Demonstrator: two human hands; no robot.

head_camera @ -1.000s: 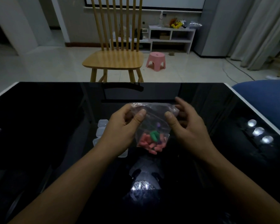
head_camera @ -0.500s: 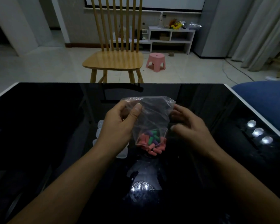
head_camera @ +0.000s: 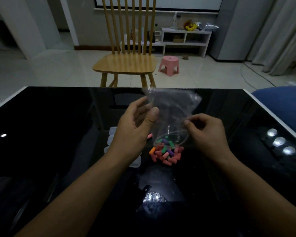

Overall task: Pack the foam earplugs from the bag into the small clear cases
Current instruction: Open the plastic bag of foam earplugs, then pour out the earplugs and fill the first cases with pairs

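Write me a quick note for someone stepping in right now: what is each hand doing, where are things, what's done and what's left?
Left hand: pinches the upper edge of the clear plastic bag, thumb in front.
Right hand: pinches the bag's right side, lower down.
The bag is held above the glossy black table; the colourful foam earplugs, mostly pink with some green, purple and orange, sit in its bottom.
The small clear plastic cases lie on the table, mostly hidden behind the left hand.
Done: bag lifted. One pink piece shows beside the left hand, unclear.
Left: get the earplugs out and fill the cases.

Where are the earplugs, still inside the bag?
Mostly out: earplugs lie piled on the table below the bag.
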